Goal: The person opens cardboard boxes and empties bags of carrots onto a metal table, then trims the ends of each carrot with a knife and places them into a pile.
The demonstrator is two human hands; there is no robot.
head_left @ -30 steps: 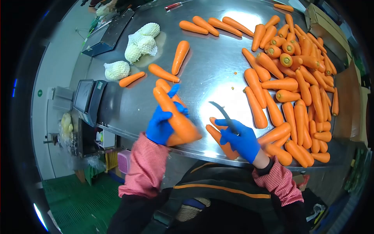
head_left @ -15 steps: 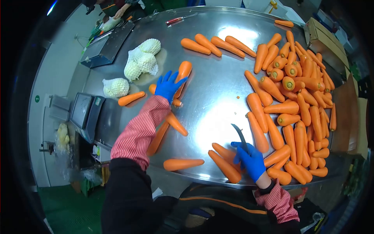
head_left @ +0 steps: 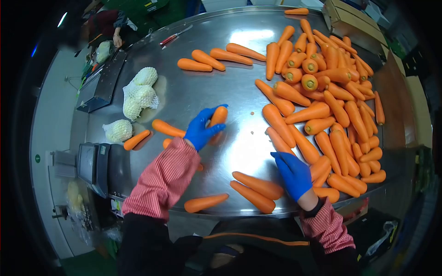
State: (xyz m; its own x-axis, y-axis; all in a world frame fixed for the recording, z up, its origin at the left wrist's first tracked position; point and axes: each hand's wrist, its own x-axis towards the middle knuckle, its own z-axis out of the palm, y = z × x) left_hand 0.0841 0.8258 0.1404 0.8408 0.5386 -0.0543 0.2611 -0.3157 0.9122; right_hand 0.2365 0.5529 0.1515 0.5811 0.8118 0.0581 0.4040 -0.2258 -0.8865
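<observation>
My left hand (head_left: 202,129), in a blue glove, has its thumb and fingers around a carrot (head_left: 218,117) over the steel table. My right hand (head_left: 293,175), gloved too, is at the near right beside the big carrot pile (head_left: 336,73). Its fingers are pressed together, and the curved dark blade seen earlier does not show clearly. Two carrots (head_left: 258,185) lie just left of it, with another carrot (head_left: 206,203) farther left. Near my left forearm are a carrot (head_left: 168,128) and others partly hidden by the sleeve.
White net-wrapped produce (head_left: 138,96) lies at the left, near a scale (head_left: 93,169) and a metal box (head_left: 101,85). A red-handled knife (head_left: 169,40) rests by the far edge. Cardboard boxes (head_left: 354,23) stand far right. Another person's hand (head_left: 118,41) is at the upper left.
My left hand has lifted a carrot and moved down in view. The view has shifted, so the pile appears farther left. The blade at my right hand no longer shows clearly.
</observation>
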